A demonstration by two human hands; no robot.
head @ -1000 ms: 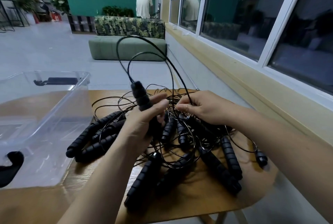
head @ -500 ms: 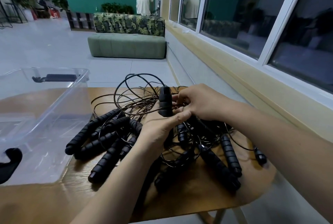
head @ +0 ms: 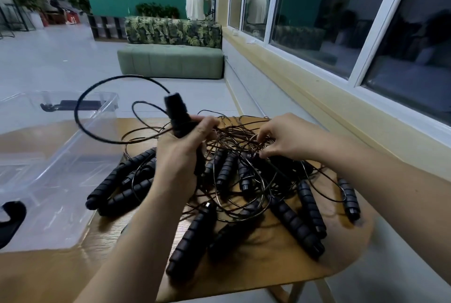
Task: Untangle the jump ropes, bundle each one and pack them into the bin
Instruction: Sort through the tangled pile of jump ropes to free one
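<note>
in the head view my left grip [head: 180, 153] is clamped round one black handle [head: 176, 114], upright at 11 o'clock of the jump ropes [head: 244, 180] tangled on the table [head: 268, 268]. my right grip [head: 285, 139] pinches their cords at 12 o'clock. the clear bin [head: 73, 141] sits at 9 o'clock.

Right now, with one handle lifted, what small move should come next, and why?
Probably draw the handle in the left hand up and leftward while the right hand pinches the tangle in place: its cord loops free but runs back into that tangle.
</note>
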